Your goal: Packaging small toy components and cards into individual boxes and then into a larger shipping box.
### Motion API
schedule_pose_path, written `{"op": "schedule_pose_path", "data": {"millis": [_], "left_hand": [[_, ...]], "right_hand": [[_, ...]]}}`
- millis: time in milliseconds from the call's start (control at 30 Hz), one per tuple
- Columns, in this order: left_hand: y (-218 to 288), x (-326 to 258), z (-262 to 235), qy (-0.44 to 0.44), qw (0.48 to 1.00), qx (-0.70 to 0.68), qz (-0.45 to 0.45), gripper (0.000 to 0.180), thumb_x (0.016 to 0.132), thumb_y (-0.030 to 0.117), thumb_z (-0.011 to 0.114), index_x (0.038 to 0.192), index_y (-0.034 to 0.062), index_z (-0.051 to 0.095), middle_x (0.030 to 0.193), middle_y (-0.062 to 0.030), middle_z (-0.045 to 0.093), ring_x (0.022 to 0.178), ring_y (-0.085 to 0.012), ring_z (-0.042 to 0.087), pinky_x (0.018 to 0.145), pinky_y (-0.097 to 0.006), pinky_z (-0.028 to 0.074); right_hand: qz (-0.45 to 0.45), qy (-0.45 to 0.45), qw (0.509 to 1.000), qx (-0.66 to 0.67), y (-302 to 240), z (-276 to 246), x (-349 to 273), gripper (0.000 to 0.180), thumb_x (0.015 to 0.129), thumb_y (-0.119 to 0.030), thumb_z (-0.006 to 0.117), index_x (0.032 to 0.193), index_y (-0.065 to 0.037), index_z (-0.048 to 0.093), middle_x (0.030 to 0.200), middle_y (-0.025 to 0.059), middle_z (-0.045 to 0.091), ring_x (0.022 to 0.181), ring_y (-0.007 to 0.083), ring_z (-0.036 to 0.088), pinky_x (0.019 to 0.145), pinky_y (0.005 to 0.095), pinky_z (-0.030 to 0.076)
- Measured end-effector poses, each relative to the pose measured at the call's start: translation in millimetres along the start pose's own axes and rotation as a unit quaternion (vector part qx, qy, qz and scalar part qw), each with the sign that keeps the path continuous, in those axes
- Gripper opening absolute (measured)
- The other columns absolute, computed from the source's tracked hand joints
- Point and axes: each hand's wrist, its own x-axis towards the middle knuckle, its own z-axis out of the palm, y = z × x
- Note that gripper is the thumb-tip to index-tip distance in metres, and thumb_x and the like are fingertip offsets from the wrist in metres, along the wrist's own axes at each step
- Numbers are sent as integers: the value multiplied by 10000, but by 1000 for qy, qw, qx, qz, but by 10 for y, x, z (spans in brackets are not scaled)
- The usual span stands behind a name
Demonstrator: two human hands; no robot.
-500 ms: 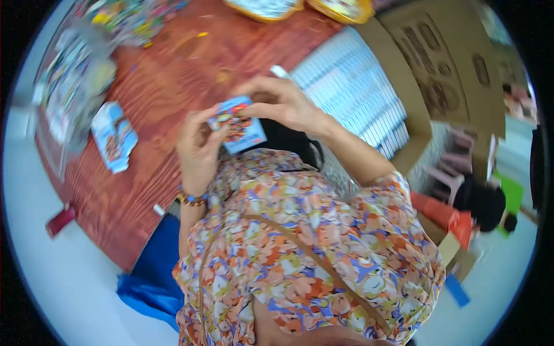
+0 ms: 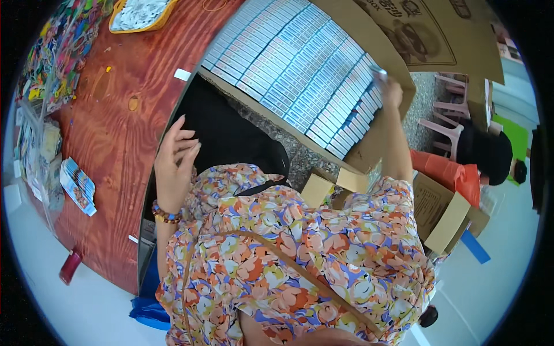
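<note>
Right hand is reaching out at 1 o'clock to the far corner of the big cardboard box, fingers closing on a small packet at the end of the rows. Left hand is hovering empty at 9 o'clock, fingers loosely spread, just above the edge of the red wooden surface.

Doing this well, I judge: keeping the packet upright, lining it up with its row, pressing it level without nudging its neighbours.

The box is holding tightly packed rows of blue-and-white packets, nearly filling it. A yellow tray at 11 o'clock is holding something white. A small stack of cards is lying at 9 o'clock.
</note>
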Motion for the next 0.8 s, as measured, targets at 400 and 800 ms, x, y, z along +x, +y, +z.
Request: {"op": "schedule_pose_path", "data": {"millis": [400, 800], "left_hand": [[53, 9, 264, 13, 991, 124, -51, 514, 917, -42, 591, 1411, 39, 476, 1161, -128, 612, 998, -191, 658, 856, -295, 543], [103, -394, 60, 80, 970, 225, -42, 434, 890, -13, 613, 1317, 35, 550, 1041, -156, 620, 948, -257, 659, 835, -349, 537]], "right_hand": [[-17, 19, 990, -138, 837, 680, 811, 277, 984, -290, 494, 1146, -135, 656, 1137, 192, 664, 1025, 391, 661, 822, 488, 555], [-16, -351, 786, 509, 1437, 1065, 828, 342, 985, -237, 455, 1195, -53, 653, 1270, 119, 639, 1154, 262, 615, 863, 416, 537]]}}
